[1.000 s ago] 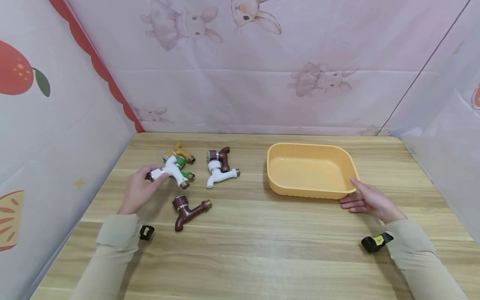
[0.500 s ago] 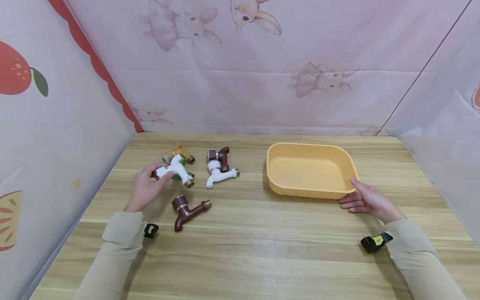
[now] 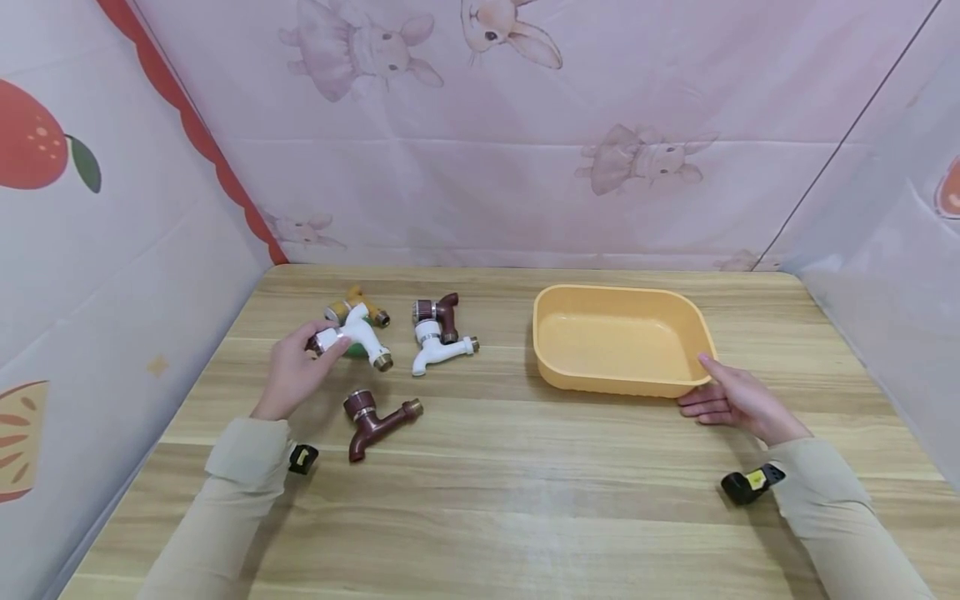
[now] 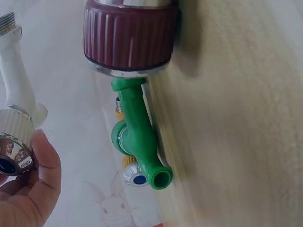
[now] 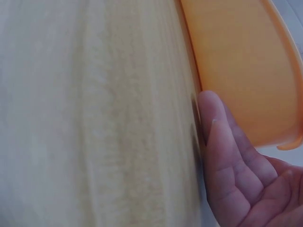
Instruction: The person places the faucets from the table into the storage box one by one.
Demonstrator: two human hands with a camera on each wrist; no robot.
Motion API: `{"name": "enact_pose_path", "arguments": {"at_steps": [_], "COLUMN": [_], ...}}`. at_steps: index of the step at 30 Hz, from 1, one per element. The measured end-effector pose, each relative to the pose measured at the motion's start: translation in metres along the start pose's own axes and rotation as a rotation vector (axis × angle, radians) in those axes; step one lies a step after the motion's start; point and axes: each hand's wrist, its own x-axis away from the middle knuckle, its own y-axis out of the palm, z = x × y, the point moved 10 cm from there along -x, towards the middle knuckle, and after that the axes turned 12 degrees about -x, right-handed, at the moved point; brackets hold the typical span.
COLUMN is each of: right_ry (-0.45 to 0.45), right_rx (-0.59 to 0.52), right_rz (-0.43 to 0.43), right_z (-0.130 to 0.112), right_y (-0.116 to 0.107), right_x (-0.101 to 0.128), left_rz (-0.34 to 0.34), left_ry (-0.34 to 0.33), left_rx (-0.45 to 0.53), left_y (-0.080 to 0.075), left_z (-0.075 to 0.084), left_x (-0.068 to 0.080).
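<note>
My left hand (image 3: 292, 372) grips a white faucet (image 3: 362, 335) by its knob end, holding it over a green faucet (image 4: 137, 125). In the head view the held faucet mostly covers the green one. Behind them lies a yellow faucet (image 3: 364, 303). A brown faucet (image 3: 375, 430) lies nearest the front, its ribbed knob large in the left wrist view. My right hand (image 3: 744, 407) holds the near right corner of a yellow-orange plastic basin (image 3: 611, 387), thumb over the rim and fingers along the outside wall. Nothing lies inside the basin.
Between the held faucet and the basin, another white faucet (image 3: 442, 353) lies against a second brown faucet (image 3: 448, 313). The wood-grain table (image 3: 525, 500) is bounded by a pink rabbit-print curtain (image 3: 495, 208) behind and printed sheets at both sides.
My left hand has shifted slightly right with the white faucet, which now covers more of the green one. My right hand and the basin have stayed in place.
</note>
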Motion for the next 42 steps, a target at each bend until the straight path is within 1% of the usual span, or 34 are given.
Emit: {"name": "enact_pose_path", "arguments": {"at_steps": [4,9,14,20,27,30,35,40,42], "right_ry": [-0.002,0.008,0.009,0.011,0.015,0.014,0.017,0.017,0.016], "right_rx": [-0.001,-0.011,-0.014,-0.015,-0.008,-0.007,-0.025,-0.033,-0.031], "right_rz": [-0.006,0.001,0.000,-0.003,0.001,-0.002,-0.008,0.004,0.003], "right_z": [-0.001,-0.001,-0.001,-0.001,-0.001,-0.001,-0.001,0.000,0.000], "right_y": [0.001,0.001,0.002,0.002,0.001,0.002,0.003,0.001,0.001], "right_x": [0.001,0.002,0.003,0.002,0.002,0.002,0.000,0.000,0.000], "left_rz": [-0.007,-0.037,-0.051,-0.038,-0.024,-0.024,-0.042,-0.072,-0.074], "left_ry": [0.000,-0.012,0.022,0.040,0.036,0.029,0.009,0.007,0.007], "left_rx": [0.006,0.050,0.100,0.082,0.069,0.084,0.086,0.094,0.096], "left_y": [0.000,0.002,0.000,-0.001,-0.001,0.000,0.004,0.009,0.010], "left_z": [0.004,0.007,0.018,0.025,0.031,0.032,0.032,0.037,0.039], "left_x": [-0.003,-0.006,-0.009,-0.012,-0.015,-0.017,-0.019,-0.022,-0.023]}}
